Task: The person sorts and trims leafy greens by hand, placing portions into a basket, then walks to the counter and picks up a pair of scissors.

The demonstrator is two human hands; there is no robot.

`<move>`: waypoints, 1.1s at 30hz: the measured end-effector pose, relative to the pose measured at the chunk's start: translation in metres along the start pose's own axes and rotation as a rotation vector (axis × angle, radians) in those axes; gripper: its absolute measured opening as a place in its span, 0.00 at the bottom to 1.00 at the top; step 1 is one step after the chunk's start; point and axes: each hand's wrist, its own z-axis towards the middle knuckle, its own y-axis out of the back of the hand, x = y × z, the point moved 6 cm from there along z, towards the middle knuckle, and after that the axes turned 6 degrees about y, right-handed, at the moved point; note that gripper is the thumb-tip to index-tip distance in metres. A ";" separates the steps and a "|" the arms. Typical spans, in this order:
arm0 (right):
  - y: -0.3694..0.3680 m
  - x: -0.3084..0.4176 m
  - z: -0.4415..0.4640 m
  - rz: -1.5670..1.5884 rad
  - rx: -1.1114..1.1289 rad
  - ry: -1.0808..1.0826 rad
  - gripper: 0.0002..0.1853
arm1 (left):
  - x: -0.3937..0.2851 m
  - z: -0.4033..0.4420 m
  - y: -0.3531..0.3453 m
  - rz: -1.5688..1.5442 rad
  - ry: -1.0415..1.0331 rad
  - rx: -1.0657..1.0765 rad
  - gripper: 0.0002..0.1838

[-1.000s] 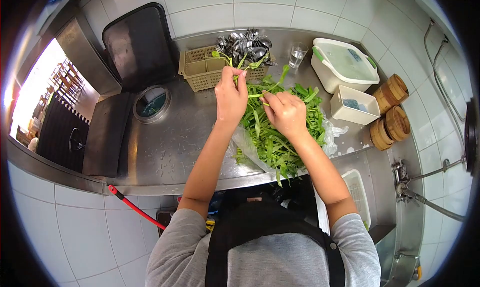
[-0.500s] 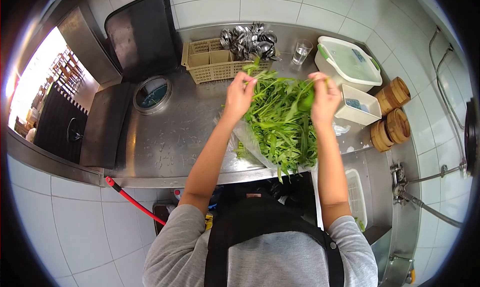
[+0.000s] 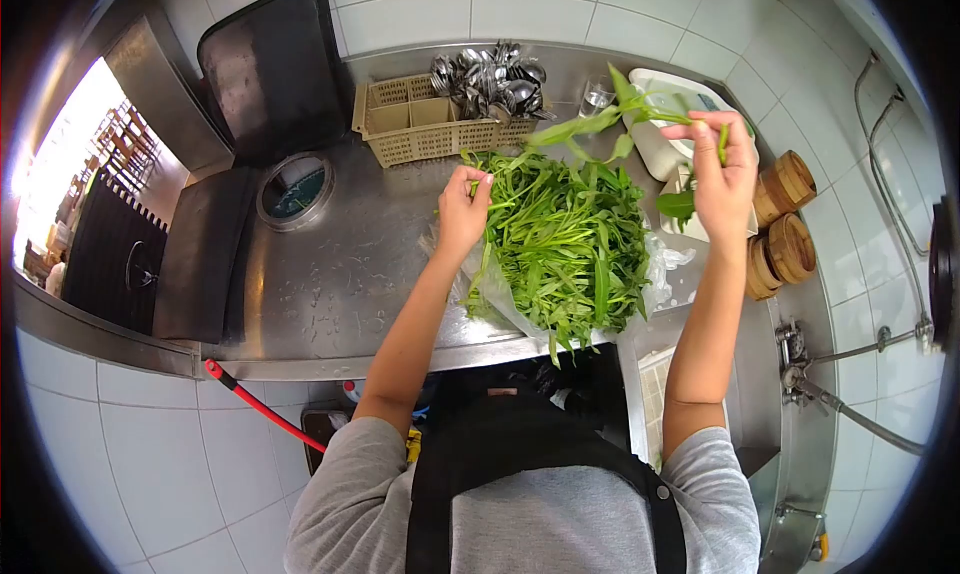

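A heap of long-leaved greens (image 3: 565, 249), resembling water spinach, lies on a clear plastic bag (image 3: 497, 289) at the counter's front edge. My right hand (image 3: 722, 169) is raised to the right of the heap, its fingers closed on a leafy stalk (image 3: 625, 114). The stalk's leaves reach left above the heap, and one leaf hangs below the hand. At the heap's upper left, my left hand (image 3: 465, 212) is pinched around a thin green stem (image 3: 474, 187), which is partly hidden by the fingers.
Behind the heap stands a beige cutlery basket (image 3: 430, 139) with spoons, beside a glass (image 3: 597, 98). White containers (image 3: 655, 152) and bamboo steamers (image 3: 790, 246) line the right side. A round counter opening (image 3: 297, 191) and a black tray (image 3: 275, 74) are at left.
My right hand has moved right and up, away from the heap, carrying the leafy stalk. My left hand has come slightly down and left.
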 end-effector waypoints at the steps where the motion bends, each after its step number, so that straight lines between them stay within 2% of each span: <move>1: 0.001 -0.004 -0.003 -0.002 -0.005 -0.003 0.04 | 0.001 0.000 -0.003 -0.088 -0.026 -0.002 0.07; 3: 0.010 -0.014 -0.005 0.032 -0.172 0.005 0.05 | -0.002 0.005 -0.004 -0.177 -0.061 0.002 0.07; 5: -0.019 -0.025 -0.008 -0.048 0.118 -0.040 0.06 | 0.001 0.004 -0.004 -0.129 -0.018 0.001 0.07; 7: -0.004 -0.038 -0.008 -0.126 -0.043 0.012 0.06 | -0.004 0.004 -0.006 -0.120 0.011 0.050 0.08; 9: 0.051 -0.062 -0.014 0.037 -0.365 -0.154 0.07 | -0.003 0.008 -0.006 -0.163 -0.005 0.002 0.08; 10: 0.078 -0.054 -0.015 0.043 -0.488 -0.048 0.07 | -0.004 0.009 -0.004 -0.178 -0.032 0.005 0.07; 12: 0.136 -0.048 -0.039 0.030 -0.685 -0.017 0.08 | -0.001 0.010 0.002 -0.142 -0.007 0.013 0.07; 14: 0.206 -0.058 -0.082 -0.019 -0.805 0.006 0.08 | 0.006 0.011 0.013 -0.058 0.005 0.007 0.06; 15: 0.239 -0.054 -0.106 -0.086 -0.861 0.021 0.08 | 0.016 0.015 0.020 -0.021 -0.056 0.022 0.05; 17: 0.310 -0.054 -0.161 -0.350 -0.824 0.006 0.08 | 0.021 0.008 0.035 0.022 -0.014 -0.015 0.05; 18: 0.349 -0.056 -0.197 -0.399 -0.776 -0.127 0.10 | 0.041 0.011 0.045 0.016 0.049 -0.004 0.06; 19: 0.362 -0.040 -0.220 -0.450 -0.786 -0.141 0.10 | 0.043 0.004 0.053 0.002 0.120 -0.040 0.06; 21: 0.367 -0.008 -0.258 -1.374 -0.551 -0.476 0.12 | 0.068 0.004 0.074 -0.056 0.161 -0.083 0.07; 23: 0.378 -0.014 -0.305 -1.665 -0.245 -0.678 0.14 | 0.094 0.014 0.091 -0.098 0.195 -0.042 0.08; 26: 0.396 -0.078 -0.423 -1.688 0.202 -1.079 0.15 | 0.095 0.023 0.089 -0.054 0.190 -0.014 0.08; 27: 0.379 -0.091 -0.451 -1.594 0.335 -1.187 0.19 | 0.089 0.020 0.084 -0.053 0.194 -0.030 0.08; 28: 0.363 -0.110 -0.490 -1.464 0.497 -1.181 0.29 | 0.076 0.017 0.072 -0.033 0.178 -0.052 0.08; 29: 0.349 -0.133 -0.537 -1.475 0.744 -1.323 0.41 | 0.063 0.013 0.063 -0.010 0.158 -0.083 0.09; 30: 0.327 -0.136 -0.549 -1.299 0.808 -1.478 0.48 | 0.059 0.012 0.056 -0.006 0.178 -0.063 0.09; 31: 0.314 -0.143 -0.543 -1.309 0.795 -1.479 0.49 | 0.057 0.011 0.051 -0.001 0.195 -0.047 0.09; 32: 0.303 -0.156 -0.530 -1.320 0.781 -1.473 0.50 | 0.053 0.010 0.048 -0.002 0.204 -0.043 0.10; 33: 0.297 -0.170 -0.503 -1.388 0.689 -1.325 0.49 | 0.049 0.009 0.045 -0.005 0.213 -0.042 0.10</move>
